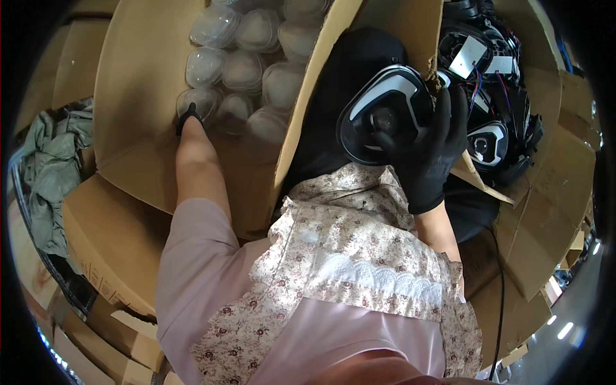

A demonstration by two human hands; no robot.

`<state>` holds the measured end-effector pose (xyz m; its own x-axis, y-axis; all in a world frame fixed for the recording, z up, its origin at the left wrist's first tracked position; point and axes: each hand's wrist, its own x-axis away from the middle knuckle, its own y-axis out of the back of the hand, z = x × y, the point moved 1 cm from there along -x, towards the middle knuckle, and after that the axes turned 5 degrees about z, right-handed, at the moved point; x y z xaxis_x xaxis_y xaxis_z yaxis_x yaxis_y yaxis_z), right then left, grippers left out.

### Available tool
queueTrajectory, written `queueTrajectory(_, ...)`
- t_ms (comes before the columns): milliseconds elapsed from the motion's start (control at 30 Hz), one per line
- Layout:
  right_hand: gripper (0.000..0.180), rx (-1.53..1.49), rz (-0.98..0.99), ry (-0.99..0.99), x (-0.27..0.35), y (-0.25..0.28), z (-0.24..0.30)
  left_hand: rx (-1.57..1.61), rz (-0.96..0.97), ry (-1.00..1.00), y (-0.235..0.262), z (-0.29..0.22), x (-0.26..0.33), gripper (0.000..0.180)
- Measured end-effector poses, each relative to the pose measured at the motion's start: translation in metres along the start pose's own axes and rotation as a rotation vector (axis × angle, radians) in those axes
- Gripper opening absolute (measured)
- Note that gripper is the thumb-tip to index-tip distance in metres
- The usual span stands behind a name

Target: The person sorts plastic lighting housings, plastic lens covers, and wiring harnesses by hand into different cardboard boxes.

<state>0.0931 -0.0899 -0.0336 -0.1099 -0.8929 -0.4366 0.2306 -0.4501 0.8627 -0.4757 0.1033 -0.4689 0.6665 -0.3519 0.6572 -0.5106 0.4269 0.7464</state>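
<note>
My right hand [431, 144], in a black glove, grips a black oval housing [385, 114] with a white-and-grey front frame and a round lens-like centre. The thumb lies over its front, and the other fingers run along its right side. The housing is held above my lap, against dark fabric. My left hand [188, 119], also black-gloved, reaches deep into a cardboard box [131, 96] and touches a clear plastic cover [204, 97] at the near left of a group. Its fingers are mostly hidden by the steep angle. Several more rounded clear covers [242, 70] lie in rows there.
On the right, an open carton [539, 38] holds several black-and-white housings [487, 142] with loose red and blue wires. Its torn flap [484, 176] juts toward my right wrist. A black cable [502, 295] hangs at lower right. Grey-green cloth [54, 173] lies far left.
</note>
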Motion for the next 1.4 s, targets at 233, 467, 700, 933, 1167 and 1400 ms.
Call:
queueTrajectory(233,0.068,-0.092,0.188,0.026,-0.002,0.007,-0.019,-0.44,0.109,-0.306,0.087,-0.089,0.084,0.064)
queueTrajectory(467,0.065,-0.079,0.046,0.195,-0.003,-0.002,-0.008,-0.816,-0.458,-0.569,0.214,-0.128,0.267,0.045)
queueTrajectory(700,0.053,-0.131,0.028,0.24,-0.005,-0.027,-0.029,0.416,-0.32,-1.447,0.24,-0.077,0.457,0.04)
queueTrajectory(933,0.027,-1.143,0.14,-0.2,0.055,-0.002,-0.017,0.948,1.295,-1.315,0.163,-0.038,0.52,0.036)
queueTrajectory(1167,0.018,-2.062,0.349,-0.841,0.092,-0.002,-0.027,0.561,0.937,-1.142,0.08,-0.038,0.566,0.021)
queueTrajectory(1400,0.014,-2.242,0.302,-0.973,0.11,-0.006,-0.025,0.285,0.628,-1.337,0.064,-0.042,0.581,0.02)
